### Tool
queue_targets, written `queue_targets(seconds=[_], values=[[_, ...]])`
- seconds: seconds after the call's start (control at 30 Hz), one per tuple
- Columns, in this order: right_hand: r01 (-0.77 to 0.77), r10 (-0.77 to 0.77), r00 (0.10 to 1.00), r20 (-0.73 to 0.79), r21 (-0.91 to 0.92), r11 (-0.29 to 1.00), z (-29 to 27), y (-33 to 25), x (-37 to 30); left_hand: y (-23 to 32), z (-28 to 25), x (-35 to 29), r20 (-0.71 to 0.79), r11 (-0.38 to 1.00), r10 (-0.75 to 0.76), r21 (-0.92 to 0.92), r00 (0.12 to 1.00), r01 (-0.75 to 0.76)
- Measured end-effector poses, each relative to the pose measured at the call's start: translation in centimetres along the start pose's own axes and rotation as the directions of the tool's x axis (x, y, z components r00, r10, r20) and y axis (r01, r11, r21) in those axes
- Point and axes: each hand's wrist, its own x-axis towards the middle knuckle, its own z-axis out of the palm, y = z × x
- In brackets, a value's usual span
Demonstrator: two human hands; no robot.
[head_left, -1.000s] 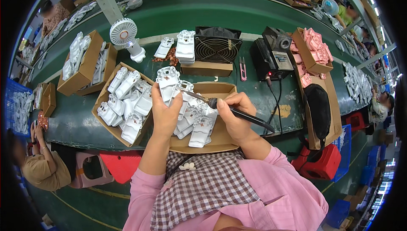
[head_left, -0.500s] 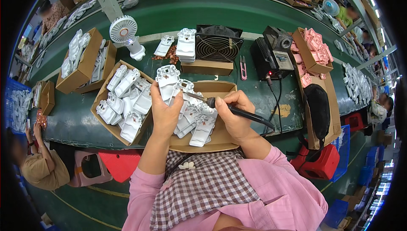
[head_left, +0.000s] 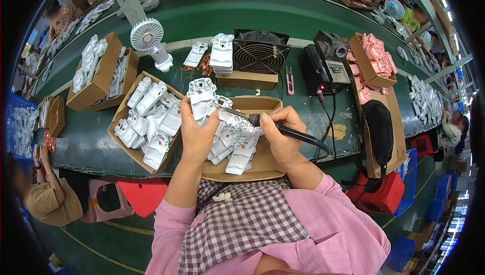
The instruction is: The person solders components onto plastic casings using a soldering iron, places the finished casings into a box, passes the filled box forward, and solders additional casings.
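Note:
My left hand is closed round white plastic housings with small copper-coloured parts in them, held above a shallow cardboard tray. My right hand grips a soldering iron like a pen. Its thin metal tip points left to the housings by my left thumb; whether it touches cannot be made out. Under my hands, several more white housings lie in the tray. A black cable runs from the iron toward the black soldering station at the back right.
A carton of white housings stands left of the tray. Behind are a small white fan, stacked housings, a black extractor fan and pink-handled snips. Pink parts fill a box at right. A co-worker sits at far left.
The soldering iron and my right hand have shifted slightly right. The housings in my left hand have moved a little to the right as well; both grips stay closed.

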Motion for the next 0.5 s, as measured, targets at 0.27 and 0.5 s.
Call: queue_targets(seconds=[0.27,0.5], values=[[-0.027,0.027,1.000,0.006,-0.014,1.000,0.02,-0.16,0.06,0.16,0.06,-0.08,0.003,1.000,-0.014,0.027,1.000,0.014],[-0.045,0.046,0.999,0.023,-0.041,0.998,0.00,-0.33,0.03,0.05,0.02,-0.07,0.005,0.998,0.024,0.061,1.000,-0.024]])
